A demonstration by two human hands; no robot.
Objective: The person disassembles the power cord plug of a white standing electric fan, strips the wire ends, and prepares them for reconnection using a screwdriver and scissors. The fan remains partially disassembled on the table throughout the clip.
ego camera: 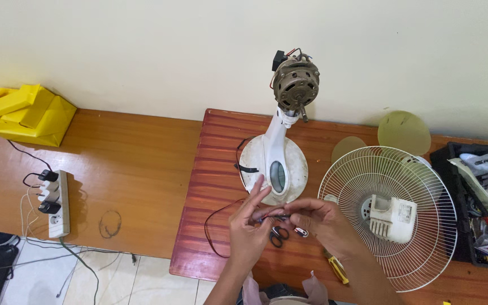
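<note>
Two hands meet above the table (pixel 210 169): thin wires (pixel 272 216) are pinched by left hand (pixel 248 229) and right hand (pixel 317 219), beside the fan stand (pixel 275 164), scissors (pixel 278 235) below.

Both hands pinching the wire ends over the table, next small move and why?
Probably keep the left hand steady and let the right hand bring the wire ends together. Both hands already meet on them, the wire trails slack toward the fan base, and the scissors lie directly below.
</note>
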